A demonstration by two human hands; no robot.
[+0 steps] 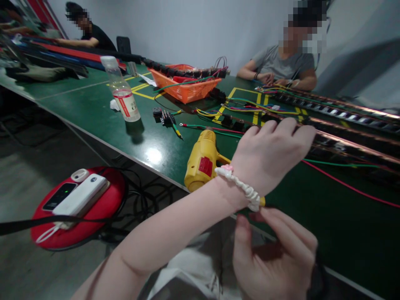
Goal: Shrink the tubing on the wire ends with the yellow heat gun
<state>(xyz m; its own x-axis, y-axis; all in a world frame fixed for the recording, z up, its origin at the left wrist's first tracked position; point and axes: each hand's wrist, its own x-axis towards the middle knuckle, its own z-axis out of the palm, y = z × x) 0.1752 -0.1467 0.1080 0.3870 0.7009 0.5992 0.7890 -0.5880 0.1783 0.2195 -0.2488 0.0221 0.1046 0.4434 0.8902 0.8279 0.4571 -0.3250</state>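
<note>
My left hand (pixel 275 150) is curled into a loose fist over the table, back of the hand up, with no object showing in it. Around that wrist sits a cream fabric hair scrunchie (pixel 242 187) with a pink piece on it. Just below the wrist, the thumb and fingers of my right hand (pixel 278 250) close at the scrunchie's lower edge. A yellow heat gun (pixel 201 160) with a red label lies beside my left wrist, partly hidden behind it. Past my left knuckles run long copper-coloured bars (pixel 353 146) with wires.
A clear bottle (pixel 125 96) stands left of a black connector with wires (pixel 164 116). Behind is an orange basket (pixel 187 91) of parts. A red stool (pixel 106 200) holds white devices. Two people sit across the table, one (pixel 281 66) handling wires.
</note>
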